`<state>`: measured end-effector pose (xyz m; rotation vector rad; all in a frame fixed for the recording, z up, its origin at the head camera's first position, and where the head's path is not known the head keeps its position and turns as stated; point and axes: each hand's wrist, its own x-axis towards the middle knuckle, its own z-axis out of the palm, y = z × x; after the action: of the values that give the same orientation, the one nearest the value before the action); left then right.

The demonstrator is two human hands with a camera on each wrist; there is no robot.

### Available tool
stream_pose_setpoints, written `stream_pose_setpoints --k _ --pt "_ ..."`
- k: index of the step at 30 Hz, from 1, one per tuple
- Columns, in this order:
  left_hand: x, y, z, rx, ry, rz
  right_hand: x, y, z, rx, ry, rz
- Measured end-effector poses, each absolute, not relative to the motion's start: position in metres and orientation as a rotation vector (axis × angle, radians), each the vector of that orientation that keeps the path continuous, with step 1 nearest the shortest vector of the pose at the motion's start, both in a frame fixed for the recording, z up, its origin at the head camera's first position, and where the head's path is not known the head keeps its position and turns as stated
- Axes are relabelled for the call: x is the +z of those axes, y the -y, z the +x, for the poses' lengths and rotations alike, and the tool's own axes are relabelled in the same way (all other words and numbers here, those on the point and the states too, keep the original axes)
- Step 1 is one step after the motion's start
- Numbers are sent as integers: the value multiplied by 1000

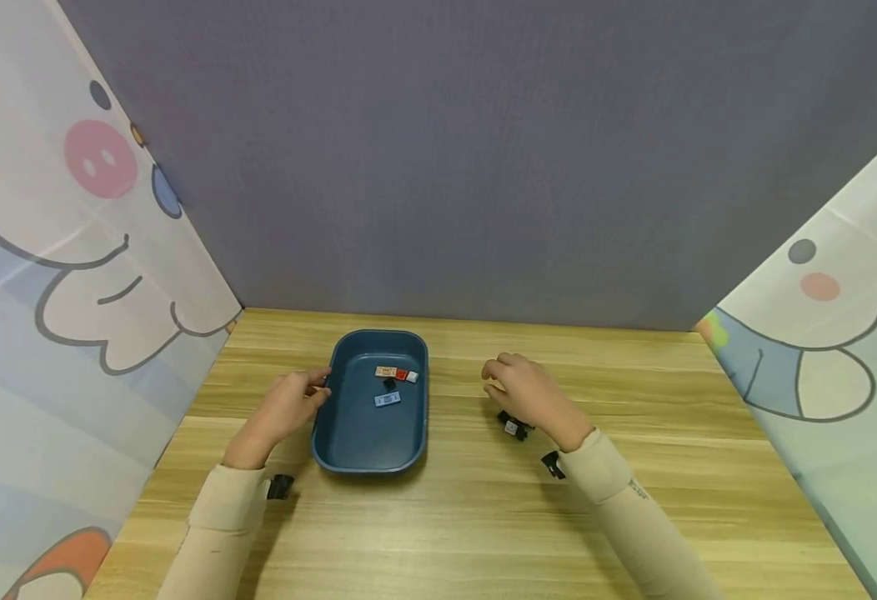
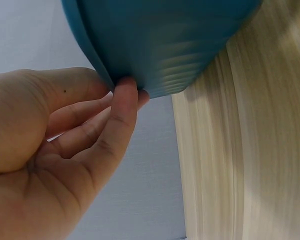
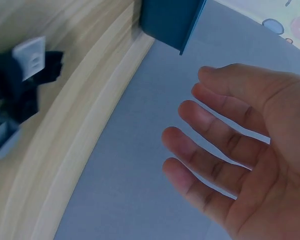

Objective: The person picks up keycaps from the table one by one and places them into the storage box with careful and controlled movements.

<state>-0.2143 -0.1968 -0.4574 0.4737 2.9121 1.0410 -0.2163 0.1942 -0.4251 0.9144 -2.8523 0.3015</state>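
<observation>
My left hand [image 1: 281,410] pinches the left rim of a dark blue plastic tray [image 1: 341,433], thumb on one side of the rim and fingers on the other. In the left wrist view, the fingertips [image 2: 125,97] press the outside of the tray wall. Inside the tray lie a small beige printed piece [image 1: 385,372], a red piece [image 1: 401,374], a white piece [image 1: 413,377], a black piece [image 1: 389,384] and a light blue strip [image 1: 388,399]. To the right, my right hand [image 1: 528,392] hovers over the table with loosely bent fingers, holding nothing. Small black pieces with white faces [image 1: 512,427] lie beneath it, partly hidden.
Both the tray and the black pieces are on a wood-grain table [image 1: 453,533]. A grey panel [image 1: 453,167] rises along its back edge, and cartoon-printed panels [image 1: 138,283] flank the sides. Small black objects show beside the left cuff [image 1: 280,487] and the right cuff [image 1: 553,464].
</observation>
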Motion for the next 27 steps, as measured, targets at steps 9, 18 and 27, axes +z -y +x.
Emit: stream_pose_setpoints --k 9,18,27 --pt "-458 197 -214 1048 -2900 463 -434 -221 -203 320 2822 889" --pt "-459 198 -215 1049 -2903 472 -448 -245 -191 303 2875 759" --pt "-459 198 -215 1047 -2898 471 -465 -262 -181 346 2920 687"
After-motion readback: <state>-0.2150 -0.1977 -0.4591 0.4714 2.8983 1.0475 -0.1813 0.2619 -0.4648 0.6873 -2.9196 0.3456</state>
